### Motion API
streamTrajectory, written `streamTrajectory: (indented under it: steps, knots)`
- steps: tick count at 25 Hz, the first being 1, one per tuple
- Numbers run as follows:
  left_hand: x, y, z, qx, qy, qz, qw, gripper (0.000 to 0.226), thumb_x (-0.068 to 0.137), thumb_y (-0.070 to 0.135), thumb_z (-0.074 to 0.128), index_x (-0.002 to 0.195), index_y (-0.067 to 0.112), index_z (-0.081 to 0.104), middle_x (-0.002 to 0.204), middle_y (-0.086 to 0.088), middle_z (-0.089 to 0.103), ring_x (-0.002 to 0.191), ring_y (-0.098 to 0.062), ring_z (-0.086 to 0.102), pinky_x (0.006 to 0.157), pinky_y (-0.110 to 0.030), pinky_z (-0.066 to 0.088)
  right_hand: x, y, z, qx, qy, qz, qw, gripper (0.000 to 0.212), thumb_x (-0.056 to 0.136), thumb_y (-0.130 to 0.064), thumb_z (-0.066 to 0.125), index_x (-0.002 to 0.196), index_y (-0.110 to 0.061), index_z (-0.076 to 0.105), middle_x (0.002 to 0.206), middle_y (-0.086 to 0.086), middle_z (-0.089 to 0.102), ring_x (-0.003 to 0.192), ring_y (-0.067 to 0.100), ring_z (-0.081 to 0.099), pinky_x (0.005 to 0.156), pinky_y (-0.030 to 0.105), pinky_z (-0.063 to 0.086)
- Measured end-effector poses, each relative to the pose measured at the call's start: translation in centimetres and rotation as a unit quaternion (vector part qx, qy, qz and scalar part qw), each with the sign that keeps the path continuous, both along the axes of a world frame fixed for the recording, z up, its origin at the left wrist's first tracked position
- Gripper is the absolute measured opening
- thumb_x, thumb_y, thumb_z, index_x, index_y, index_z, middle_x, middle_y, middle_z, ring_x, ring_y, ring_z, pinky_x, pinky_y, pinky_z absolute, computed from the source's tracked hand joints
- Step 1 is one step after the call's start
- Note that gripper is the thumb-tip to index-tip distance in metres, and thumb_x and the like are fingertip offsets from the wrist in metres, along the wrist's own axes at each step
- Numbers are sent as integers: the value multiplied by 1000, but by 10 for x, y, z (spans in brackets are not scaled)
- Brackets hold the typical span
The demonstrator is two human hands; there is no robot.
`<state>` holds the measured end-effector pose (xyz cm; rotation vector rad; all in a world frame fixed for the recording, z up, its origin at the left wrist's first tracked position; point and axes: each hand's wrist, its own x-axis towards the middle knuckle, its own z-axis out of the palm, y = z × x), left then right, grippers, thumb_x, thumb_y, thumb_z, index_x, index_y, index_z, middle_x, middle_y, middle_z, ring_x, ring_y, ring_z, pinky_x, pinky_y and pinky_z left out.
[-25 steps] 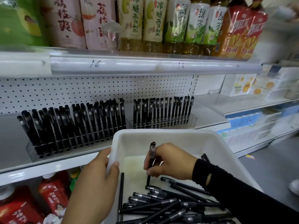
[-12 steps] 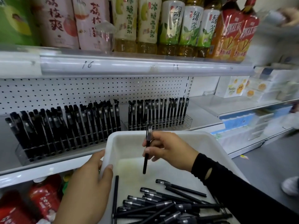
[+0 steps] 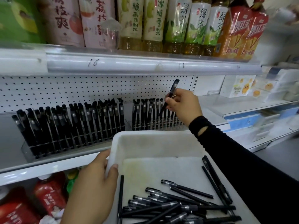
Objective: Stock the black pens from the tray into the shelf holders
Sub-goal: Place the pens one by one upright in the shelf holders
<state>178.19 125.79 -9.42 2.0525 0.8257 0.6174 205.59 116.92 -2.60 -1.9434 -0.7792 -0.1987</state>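
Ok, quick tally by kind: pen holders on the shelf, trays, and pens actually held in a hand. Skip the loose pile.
pen holders: 2, the left holder and the right holder
tray: 1, its rim gripped by the left hand
held pen: 1, pinched by the right hand
Total: 4

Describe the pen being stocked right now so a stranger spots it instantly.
Find the white pegboard under the drinks shelf, then the right-hand pen holder before it. Over that holder the right hand pinches one black pen, tilted, its top above the racked pens.
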Motion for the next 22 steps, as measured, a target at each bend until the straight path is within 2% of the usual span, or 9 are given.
streamTrajectory:
  steps: [4, 7, 10, 12, 14, 16, 18, 20, 22]
  knots:
    - [-1, 3, -1, -1, -4, 3, 1000, 36, 99, 26, 51, 132, 39, 53, 88, 20, 66, 83, 2, 61, 65, -16, 41, 15, 29, -17, -90, -41, -7, 995, 14, 93, -22, 68, 105, -14, 71, 92, 4, 74, 84, 22, 71, 84, 42, 60]
    - [-2, 4, -1, -1, 0, 5, 1000, 37, 99, 28, 51, 133, 41, 52, 90, 19, 66, 84, 2, 61, 66, -16, 42, 25, 43, -30, -87, -23, 4, 996, 12, 92, -19, 69, 102, -13, 72, 93, 7, 74, 86, 26, 71, 83, 45, 59]
    - [-1, 5, -1, -5, -2, -2, 1000, 37, 98, 26, 52, 132, 41, 53, 90, 21, 67, 85, -1, 63, 71, -23, 48, 29, 51, -39, -82, 4, 9, 997, 10, 91, -17, 69, 99, -12, 72, 93, 9, 74, 86, 29, 71, 81, 47, 60]
    - [-1, 6, -2, -12, -7, -7, 1000, 37, 98, 25, 53, 131, 41, 54, 88, 22, 68, 84, -1, 64, 70, -22, 48, 28, 52, -40, -117, -18, 7, 993, 13, 91, -18, 69, 100, -9, 72, 92, 9, 74, 85, 29, 70, 82, 43, 59]
    - [-1, 7, -3, -14, -8, -9, 1000, 37, 98, 24, 52, 131, 41, 53, 87, 24, 68, 83, 1, 64, 67, -17, 45, 25, 49, -40, -167, -44, 6, 985, 13, 93, -20, 68, 97, -8, 71, 87, 7, 70, 80, 25, 66, 78, 33, 55]
    - [-1, 6, -3, -16, -8, -9, 1000, 37, 99, 25, 52, 131, 42, 53, 86, 24, 68, 82, 3, 63, 66, -15, 44, 21, 46, -42, -211, -58, 6, 976, 13, 93, -22, 69, 82, -14, 67, 77, 0, 64, 72, 20, 60, 72, 28, 49]
    - [0, 6, -3, -17, -6, -10, 1000, 35, 99, 25, 52, 129, 43, 54, 85, 21, 69, 80, 2, 64, 65, -17, 45, 22, 50, -42, -263, -57, -6, 963, 22, 93, -27, 69, 74, -20, 60, 75, -2, 60, 70, 18, 57, 69, 24, 42]
    - [0, 6, -3, -16, 0, -11, 1000, 34, 98, 26, 52, 127, 43, 54, 85, 20, 69, 79, 1, 64, 65, -18, 46, 26, 60, -39, -355, -65, -19, 932, 22, 94, -34, 66, 88, -14, 67, 88, 5, 65, 81, 23, 62, 71, 26, 47]
    - [0, 5, -2, -15, 3, -11, 1000, 34, 98, 25, 52, 127, 43, 55, 86, 20, 68, 79, 1, 64, 65, -18, 45, 29, 69, -36, -440, -71, -20, 895, 32, 96, -40, 61, 98, -9, 70, 98, 9, 67, 85, 26, 62, 76, 29, 51]
